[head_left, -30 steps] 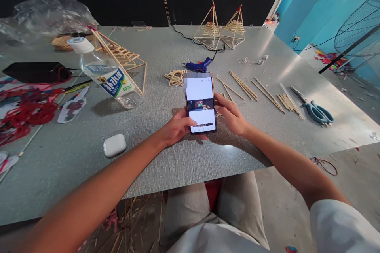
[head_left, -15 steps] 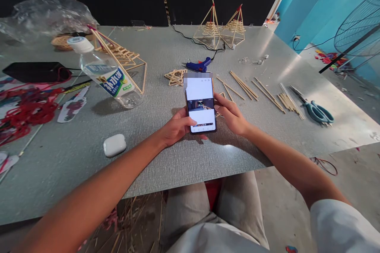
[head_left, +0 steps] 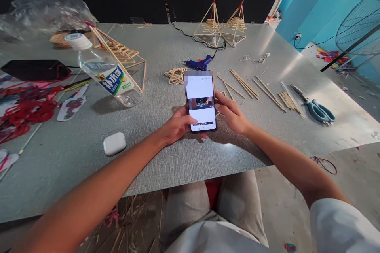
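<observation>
A smartphone [head_left: 202, 112] with a lit white screen and a small picture across its middle is held upright above the table's near side. My left hand [head_left: 177, 125] grips its lower left, the thumb lying over the bottom of the screen. Along the right edge, my right hand [head_left: 231, 114] holds the phone with its fingers partly hidden behind it. Behind the phone lie a small star-shaped stick frame [head_left: 175, 75] and a blue hot glue gun [head_left: 199, 63]. Some sticks beneath the right hand are partly covered.
A tilted plastic bottle [head_left: 109, 75] and a white earbud case [head_left: 114, 144] are on the left, near red yarn [head_left: 26, 106]. Wooden sticks [head_left: 244, 84] and blue-handled scissors [head_left: 319, 110] lie right. Stick pyramids [head_left: 208, 27] stand at the back; another leans behind the bottle.
The picture on the phone's screen has changed. Both hands keep their hold on the phone, and the view has shifted very slightly.
</observation>
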`<state>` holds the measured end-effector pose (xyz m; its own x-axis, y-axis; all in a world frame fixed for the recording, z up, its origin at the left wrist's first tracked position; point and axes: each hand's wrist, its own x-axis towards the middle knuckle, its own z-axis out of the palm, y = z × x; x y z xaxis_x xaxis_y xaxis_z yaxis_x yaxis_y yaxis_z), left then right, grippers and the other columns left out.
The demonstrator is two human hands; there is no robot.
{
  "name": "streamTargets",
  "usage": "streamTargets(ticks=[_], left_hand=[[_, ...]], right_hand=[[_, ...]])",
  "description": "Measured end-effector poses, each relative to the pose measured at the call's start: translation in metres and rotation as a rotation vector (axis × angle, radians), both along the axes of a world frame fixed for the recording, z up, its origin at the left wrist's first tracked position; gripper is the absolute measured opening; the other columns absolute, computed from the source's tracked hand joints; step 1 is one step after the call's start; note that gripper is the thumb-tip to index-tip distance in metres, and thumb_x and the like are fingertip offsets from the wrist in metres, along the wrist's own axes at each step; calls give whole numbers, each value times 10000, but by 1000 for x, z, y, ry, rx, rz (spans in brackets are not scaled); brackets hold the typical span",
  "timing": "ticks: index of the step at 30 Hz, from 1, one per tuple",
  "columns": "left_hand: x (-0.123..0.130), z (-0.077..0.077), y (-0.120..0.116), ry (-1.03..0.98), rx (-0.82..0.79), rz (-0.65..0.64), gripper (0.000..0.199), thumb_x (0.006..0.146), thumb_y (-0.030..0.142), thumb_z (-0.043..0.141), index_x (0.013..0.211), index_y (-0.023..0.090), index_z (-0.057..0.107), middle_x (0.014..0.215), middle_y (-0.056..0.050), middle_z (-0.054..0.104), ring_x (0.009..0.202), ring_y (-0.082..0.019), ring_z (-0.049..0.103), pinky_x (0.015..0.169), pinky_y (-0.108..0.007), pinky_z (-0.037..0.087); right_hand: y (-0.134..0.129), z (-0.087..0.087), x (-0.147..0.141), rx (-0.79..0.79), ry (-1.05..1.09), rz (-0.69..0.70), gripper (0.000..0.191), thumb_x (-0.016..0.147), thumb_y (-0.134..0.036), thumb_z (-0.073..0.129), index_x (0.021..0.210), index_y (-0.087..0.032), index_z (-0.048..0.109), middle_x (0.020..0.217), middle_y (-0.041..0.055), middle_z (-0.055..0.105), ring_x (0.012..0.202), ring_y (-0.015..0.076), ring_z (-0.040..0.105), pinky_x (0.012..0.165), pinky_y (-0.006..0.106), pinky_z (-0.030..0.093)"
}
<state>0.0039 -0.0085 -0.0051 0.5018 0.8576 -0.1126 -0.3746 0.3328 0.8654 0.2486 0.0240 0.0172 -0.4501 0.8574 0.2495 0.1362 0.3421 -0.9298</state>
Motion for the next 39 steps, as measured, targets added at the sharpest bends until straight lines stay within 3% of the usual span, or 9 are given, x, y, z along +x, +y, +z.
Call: streamTargets(ticks=[8,13,22,27,34,39], left_hand=[[1,1,-1,13,8,-1,733,779,270,868,1489,225,693,1536,-176,766,1229,-421,818,739,-506,791],[0,-1,0,-20,9,-8,664,798,240,867,1445,227,717,1495,-162,794,1237,-429,817,743,-520,793],[-2,-3,0,-55,2,-10,611,813,213,860,1403,240,703,1443,-150,824,1204,-432,839,740,-537,794],[-2,-4,1,-59,20,-25,613,827,215,846,1421,238,699,1478,-161,812,1241,-439,831,761,-534,793],[-3,-6,1,-51,14,-19,594,831,220,843,1409,234,705,1448,-156,820,1209,-420,836,774,-541,793],[-2,-5,1,-62,-7,-8,574,800,215,865,1352,224,712,1377,-144,835,1126,-397,846,743,-545,794]], right_hand=[[1,-2,-1,5,0,9,576,1095,-443,554,1611,-236,708,1430,109,849,1227,315,774,1091,518,674],[1,-1,0,14,-17,4,638,1098,-415,545,1693,-206,643,1509,127,825,1262,317,767,1083,515,680],[-1,2,-1,10,-21,4,588,1094,-405,545,1647,-265,690,1496,101,825,1284,322,768,1126,533,675],[-1,5,-1,19,-28,4,558,1077,-402,551,1585,-248,719,1432,99,850,1222,318,778,1108,539,680],[-2,6,-1,12,-29,2,577,1087,-416,551,1615,-227,690,1502,118,824,1309,326,764,1128,523,674],[-2,4,-1,12,-33,3,564,1094,-422,548,1600,-227,703,1410,114,854,1226,321,780,1047,511,698]])
